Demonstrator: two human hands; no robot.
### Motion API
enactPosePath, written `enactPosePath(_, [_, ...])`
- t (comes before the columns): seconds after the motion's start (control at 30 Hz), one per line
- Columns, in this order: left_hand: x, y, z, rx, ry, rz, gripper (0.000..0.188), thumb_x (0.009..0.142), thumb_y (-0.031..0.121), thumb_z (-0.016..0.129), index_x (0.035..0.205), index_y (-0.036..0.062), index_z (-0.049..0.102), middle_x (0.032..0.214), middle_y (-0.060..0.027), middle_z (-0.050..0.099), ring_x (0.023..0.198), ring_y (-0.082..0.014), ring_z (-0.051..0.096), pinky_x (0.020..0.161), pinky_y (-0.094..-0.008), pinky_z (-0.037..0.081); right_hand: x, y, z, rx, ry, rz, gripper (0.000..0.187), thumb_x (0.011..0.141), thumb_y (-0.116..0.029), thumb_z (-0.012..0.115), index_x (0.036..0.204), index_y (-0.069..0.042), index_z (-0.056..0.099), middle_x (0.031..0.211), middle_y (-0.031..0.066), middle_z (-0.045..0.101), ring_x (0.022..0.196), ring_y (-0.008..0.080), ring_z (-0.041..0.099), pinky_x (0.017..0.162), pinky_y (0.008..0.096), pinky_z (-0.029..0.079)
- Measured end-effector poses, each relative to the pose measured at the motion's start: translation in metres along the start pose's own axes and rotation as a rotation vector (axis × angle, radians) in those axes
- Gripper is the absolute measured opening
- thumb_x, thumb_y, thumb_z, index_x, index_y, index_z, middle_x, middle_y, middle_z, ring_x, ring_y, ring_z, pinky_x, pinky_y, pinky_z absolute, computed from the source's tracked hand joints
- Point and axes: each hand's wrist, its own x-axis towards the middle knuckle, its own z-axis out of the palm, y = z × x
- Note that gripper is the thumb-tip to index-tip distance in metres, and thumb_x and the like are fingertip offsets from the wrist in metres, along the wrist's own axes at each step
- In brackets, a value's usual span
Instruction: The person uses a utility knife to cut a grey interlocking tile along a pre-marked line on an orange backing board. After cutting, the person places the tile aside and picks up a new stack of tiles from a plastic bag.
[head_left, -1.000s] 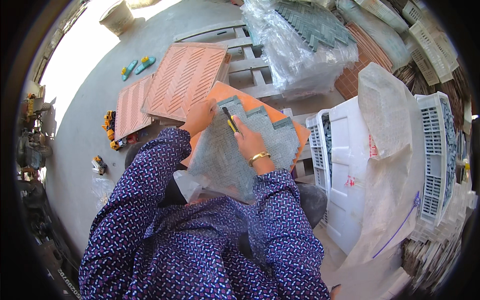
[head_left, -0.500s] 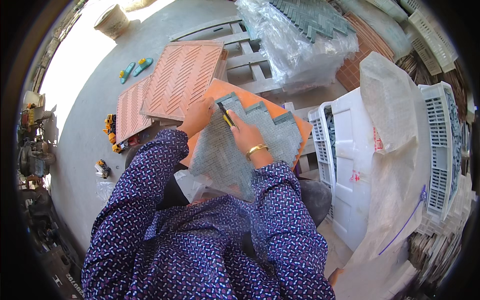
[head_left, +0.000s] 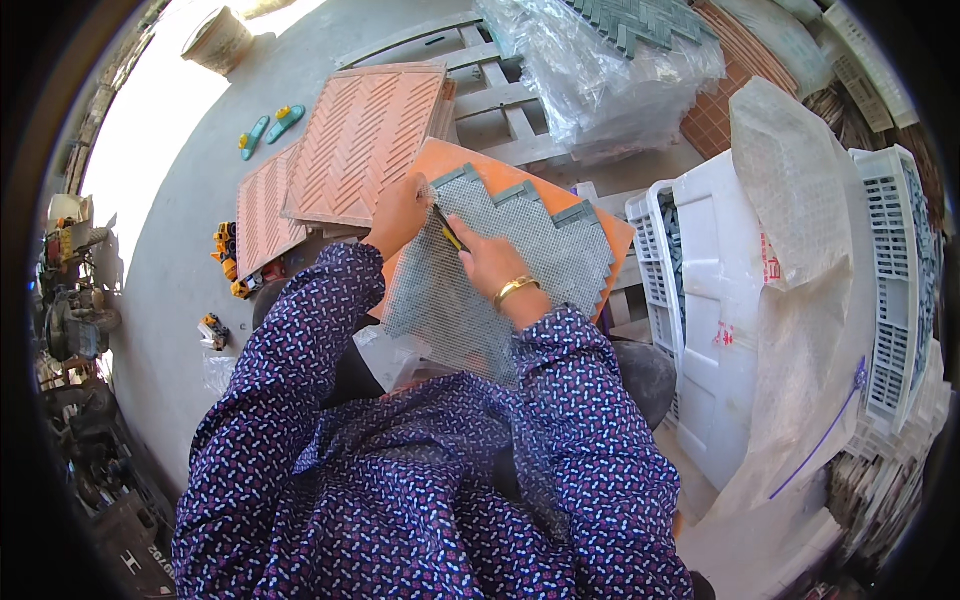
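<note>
My right hand (head_left: 492, 268) is closed round a yellow and black utility knife (head_left: 453, 236), its tip on the upper left part of a pale mesh sheet (head_left: 480, 300). Along the sheet's far edge, grey-green tile strips (head_left: 518, 193) sit in stepped corners. My left hand (head_left: 402, 215) pinches the mesh at its upper left edge, just left of the knife tip. Beneath the sheet lies an orange board (head_left: 612, 232), tilted across my lap. Fingers of the left hand partly hide the mesh corner.
Salmon-coloured herringbone moulds (head_left: 365, 140) are stacked at the far left. Plastic-wrapped tile sheets (head_left: 610, 90) sit on a pallet (head_left: 505, 97) ahead. White crates (head_left: 655, 270) of tile pieces and a white box (head_left: 712, 330) stand right. Green slippers (head_left: 285, 122) and toy trucks (head_left: 225, 255) lie left.
The knife has slid a little toward me along the mesh's left side. My left hand keeps its hold at the edge. The whole view has shifted slightly.
</note>
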Motion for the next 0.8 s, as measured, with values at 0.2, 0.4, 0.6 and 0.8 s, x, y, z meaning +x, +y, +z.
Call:
enactPosePath(0.2, [-0.004, 0.000, -0.011, -0.130, -0.062, -0.024, 0.016, 0.073, 0.008, 0.058, 0.084, -0.0018, 0.053, 0.069, -0.0186, 0.056, 0.066, -0.0311, 0.056, 0.059, -0.0360, 0.043, -0.015, -0.006, 0.008, 0.006, -0.011, 0.037, 0.052, 0.080, -0.015, 0.051, 0.129, -0.022, 0.035, 0.075, 0.0186, 0.059, 0.066, 0.0334, 0.058, 0.062, 0.0408, 0.047])
enactPosePath(0.4, [-0.028, -0.014, -0.011, -0.285, -0.145, -0.054, 0.016, 0.073, 0.009, 0.060, 0.081, -0.0034, 0.054, 0.071, -0.0166, 0.058, 0.065, -0.0243, 0.057, 0.057, -0.0319, 0.043, -0.015, -0.003, 0.013, 0.111, 0.015, 0.062, 0.048, 0.083, -0.017, 0.048, 0.128, -0.020, 0.034, 0.077, 0.0195, 0.060, 0.070, 0.0342, 0.058, 0.065, 0.0419, 0.047])
enactPosePath(0.6, [-0.034, -0.007, -0.005, -0.212, -0.032, 0.013, 0.013, 0.072, 0.006, 0.059, 0.080, -0.0038, 0.055, 0.069, -0.0177, 0.057, 0.062, -0.0277, 0.056, 0.056, -0.0325, 0.043, -0.002, -0.007, 0.009, 0.088, 0.016, 0.101, 0.049, 0.081, -0.016, 0.051, 0.127, -0.021, 0.037, 0.083, 0.0200, 0.060, 0.074, 0.0358, 0.058, 0.069, 0.0429, 0.047])
enactPosePath(0.8, [-0.034, -0.010, -0.001, -0.247, 0.052, -0.030, 0.012, 0.071, 0.004, 0.060, 0.076, -0.0050, 0.055, 0.062, -0.0175, 0.055, 0.056, -0.0279, 0.054, 0.053, -0.0327, 0.042, -0.016, -0.014, 0.010, 0.025, -0.041, 0.012, 0.049, 0.080, -0.015, 0.052, 0.127, -0.017, 0.037, 0.077, 0.0193, 0.060, 0.070, 0.0348, 0.058, 0.066, 0.0424, 0.047])
